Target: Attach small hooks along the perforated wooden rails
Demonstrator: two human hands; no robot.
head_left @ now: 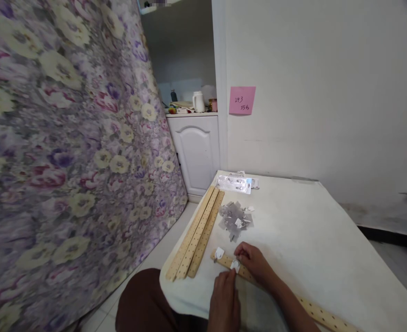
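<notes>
A pale wooden strip (pixel 321 312) with rows of small holes lies slantwise across the front of the table, passing under my right forearm. Near its left end sits a small white tag (pixel 219 253) with a rounded outline on it. A second, similar white tag (pixel 235 265) lies on the strip between my hands. My left hand (pixel 223 295) has its fingers pressed together at this tag's lower edge. Fingers curled, my right hand (pixel 254 263) pinches at the tag's upper right side; what is between those fingertips is too small to make out.
Several more holed wooden strips (pixel 199 233) lie along the table's left edge. Beyond my hands is a pile of small grey clear packets (pixel 236 219) with metal bits. Clear blister packs (pixel 234 183) rest at the far edge. A floral curtain (pixel 86 152) hangs at left.
</notes>
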